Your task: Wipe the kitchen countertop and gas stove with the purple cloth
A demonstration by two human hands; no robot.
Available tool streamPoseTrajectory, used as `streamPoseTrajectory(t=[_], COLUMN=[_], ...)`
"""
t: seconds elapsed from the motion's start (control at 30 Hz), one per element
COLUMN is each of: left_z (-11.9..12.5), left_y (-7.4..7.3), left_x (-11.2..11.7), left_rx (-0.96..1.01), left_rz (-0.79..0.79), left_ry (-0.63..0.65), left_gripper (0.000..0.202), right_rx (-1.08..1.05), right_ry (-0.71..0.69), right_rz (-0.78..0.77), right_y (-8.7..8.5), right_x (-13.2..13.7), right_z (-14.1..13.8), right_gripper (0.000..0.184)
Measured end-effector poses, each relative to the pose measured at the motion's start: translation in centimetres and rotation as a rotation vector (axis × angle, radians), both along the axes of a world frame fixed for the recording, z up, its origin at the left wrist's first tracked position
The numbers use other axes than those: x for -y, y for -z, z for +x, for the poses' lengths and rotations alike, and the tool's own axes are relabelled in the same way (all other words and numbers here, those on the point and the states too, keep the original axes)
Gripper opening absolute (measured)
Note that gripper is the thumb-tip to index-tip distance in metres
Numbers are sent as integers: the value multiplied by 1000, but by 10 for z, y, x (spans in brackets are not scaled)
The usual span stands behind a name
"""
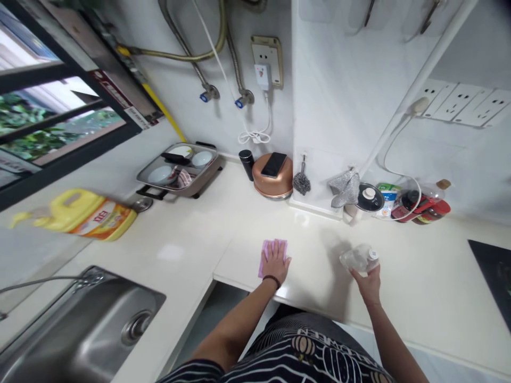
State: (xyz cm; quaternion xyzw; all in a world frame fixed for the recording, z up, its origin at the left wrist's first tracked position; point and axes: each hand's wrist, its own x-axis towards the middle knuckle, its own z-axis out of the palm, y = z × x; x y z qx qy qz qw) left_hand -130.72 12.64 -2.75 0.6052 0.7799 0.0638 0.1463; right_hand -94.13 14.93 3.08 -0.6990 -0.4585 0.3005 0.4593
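Note:
My left hand (275, 263) lies flat with its fingers stretched out, pressing a pink-purple cloth (264, 260) on the white countertop (307, 242) near the front edge. A dark beaded bracelet circles that wrist. Farther right, my right hand (369, 284) is closed around a clear, see-through bottle (354, 259) with a white cap. The bottle is tilted over the counter and casts a shadow to its left. Whether its base touches the surface, I cannot tell.
At left are a steel sink (99, 324) and a yellow detergent jug (107, 219). An electric pan (199, 183) holding bowls, a copper-coloured pot (275, 181) with a phone on it, a lidded black pot (369, 198) and jars (433, 211) line the wall. A black cooktop (495, 271) lies right.

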Motion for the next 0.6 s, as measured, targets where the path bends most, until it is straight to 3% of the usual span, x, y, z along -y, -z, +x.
streamPoseTrajectory(t=[0.17, 0.33, 0.47, 0.6], left_z=[-8, -14, -17, -14], left_y=[-4, -6, 0, 4], left_x=[20, 28, 31, 29], left_rx=[22, 59, 58, 38], left_rz=[1, 14, 47, 41], left_ry=[-35, -35, -23, -30], left_gripper=[76, 67, 66, 66], right_rx=[-25, -58, 337, 814], right_ry=[32, -55, -228, -516], right_rz=[-14, -37, -114, -41], right_y=[-10, -21, -29, -42], right_x=[-13, -18, -17, -9], right_z=[1, 46, 75, 42], right_gripper=[116, 125, 111, 87])
